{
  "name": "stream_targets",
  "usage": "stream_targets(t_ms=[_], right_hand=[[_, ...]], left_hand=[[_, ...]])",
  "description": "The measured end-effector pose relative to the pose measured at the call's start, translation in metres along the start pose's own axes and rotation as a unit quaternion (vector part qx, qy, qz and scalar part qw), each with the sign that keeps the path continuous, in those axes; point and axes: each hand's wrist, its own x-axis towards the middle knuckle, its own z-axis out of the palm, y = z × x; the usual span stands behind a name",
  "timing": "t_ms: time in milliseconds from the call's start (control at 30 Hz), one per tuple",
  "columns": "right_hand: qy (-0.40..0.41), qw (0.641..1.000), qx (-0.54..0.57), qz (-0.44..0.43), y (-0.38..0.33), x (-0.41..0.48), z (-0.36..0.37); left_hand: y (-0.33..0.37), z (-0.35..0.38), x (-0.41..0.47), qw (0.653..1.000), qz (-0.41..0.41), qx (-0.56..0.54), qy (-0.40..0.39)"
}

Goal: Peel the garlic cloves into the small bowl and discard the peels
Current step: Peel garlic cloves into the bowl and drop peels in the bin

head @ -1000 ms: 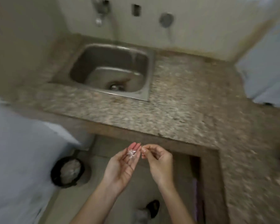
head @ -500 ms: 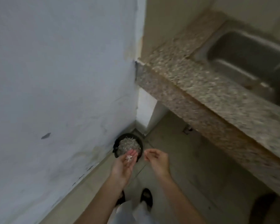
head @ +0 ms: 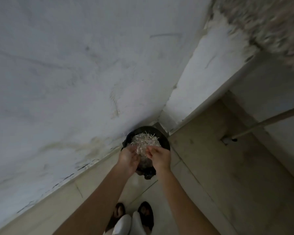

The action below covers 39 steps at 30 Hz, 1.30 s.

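Underfoot, pale floor (head: 210, 184); bin (head: 166, 140) by wall (head: 75, 65).

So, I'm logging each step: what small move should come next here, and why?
Probably brush the hands together so any peel drops. The left hand and right hand hover directly over the bin, which is heaped with peels; blur hides whether a peel is held.

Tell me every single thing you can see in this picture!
wall: one, whitish, left
floor: one, beige tiles, lower right
countertop: one, speckled brown, top right
pipe: one, pale, under the countertop
bin: one, black, on the floor in the corner by the wall
peels: a heap, pale, filling the bin
sandals: two, dark, bottom edge
left hand: one, bare, over the bin
right hand: one, bare, beside it
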Motion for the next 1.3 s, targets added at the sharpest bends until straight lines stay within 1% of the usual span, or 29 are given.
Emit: stream_targets(t_ms=[100,200,267,333,367,400,433,500,533,567,600,667,700,767,800,867,900,933,967,1000,1033,1100,1167,1233,1300], right_hand=[[-0.02,1.0,-0.022,0.001,0.009,0.017,0.01],[-0.009,0.999,-0.041,0.012,0.011,0.027,0.013],[0.008,0.998,-0.056,0.019,0.014,0.033,0.015],[0.021,0.994,-0.102,0.022,0.018,0.036,0.017],[0.013,0.993,-0.108,0.034,0.019,0.037,0.017],[-0.019,0.994,-0.09,0.063,0.019,0.037,0.016],[-0.063,0.992,-0.045,0.101,0.014,0.032,0.015],[-0.137,0.973,0.075,0.172,0.004,0.023,0.01],[-0.159,0.96,0.13,0.19,0.0,0.02,0.007],[-0.17,0.951,0.166,0.198,-0.001,0.02,0.003],[-0.173,0.945,0.193,0.2,-0.001,0.02,0.0],[-0.173,0.943,0.2,0.201,-0.002,0.018,-0.005],[-0.175,0.944,0.2,0.198,-0.002,0.017,-0.007],[-0.166,0.95,0.198,0.175,-0.004,0.011,-0.013],[-0.153,0.958,0.191,0.15,-0.007,0.006,-0.015],[-0.117,0.976,0.158,0.093,-0.01,-0.003,-0.023],[-0.098,0.982,0.142,0.075,-0.013,-0.012,-0.03],[-0.082,0.986,0.133,0.061,-0.018,-0.022,-0.037],[-0.069,0.987,0.139,0.049,-0.027,-0.036,-0.046],[-0.055,0.985,0.158,0.039,-0.038,-0.054,-0.056],[-0.038,0.983,0.178,0.031,-0.047,-0.071,-0.065],[-0.001,0.975,0.222,0.014,-0.074,-0.116,-0.092],[0.03,0.966,0.258,-0.011,-0.102,-0.167,-0.124],[0.058,0.96,0.271,-0.036,-0.124,-0.216,-0.156],[0.091,0.953,0.28,-0.071,-0.141,-0.265,-0.194]], left_hand=[[0.0,0.0,0.016,0.999,-0.029,0.005,-0.032],[-0.001,-0.001,0.026,0.998,-0.029,0.015,-0.044],[-0.005,-0.001,0.032,0.997,0.013,0.062,-0.039],[-0.013,0.0,0.033,0.986,0.073,0.153,-0.009],[-0.016,0.0,0.029,0.973,0.103,0.206,-0.009],[-0.021,0.0,0.026,0.957,0.126,0.26,-0.022],[-0.027,-0.001,0.025,0.939,0.147,0.306,-0.053],[-0.04,-0.007,0.031,0.885,0.166,0.423,-0.1],[-0.044,-0.014,0.035,0.872,0.163,0.454,-0.084],[-0.047,-0.02,0.04,0.846,0.18,0.499,-0.054],[-0.047,-0.023,0.042,0.846,0.192,0.496,-0.037],[-0.052,-0.028,0.044,0.826,0.239,0.509,-0.05],[-0.054,-0.03,0.047,0.798,0.251,0.544,-0.07],[-0.057,-0.028,0.048,0.791,0.224,0.564,-0.078],[-0.053,-0.023,0.043,0.828,0.206,0.517,-0.06],[-0.043,-0.015,0.029,0.87,0.21,0.446,-0.016],[-0.034,-0.009,0.014,0.888,0.203,0.412,-0.007],[-0.027,-0.004,-0.004,0.91,0.185,0.372,-0.01],[-0.02,0.001,-0.025,0.932,0.159,0.324,-0.03],[-0.014,0.009,-0.049,0.951,0.136,0.271,-0.063],[-0.01,0.016,-0.073,0.962,0.123,0.225,-0.093],[-0.001,0.035,-0.13,0.97,0.106,0.168,-0.137],[0.002,0.061,-0.19,0.972,0.091,0.144,-0.161],[-0.001,0.086,-0.246,0.969,0.078,0.152,-0.18],[-0.011,0.115,-0.302,0.956,0.071,0.192,-0.208]])
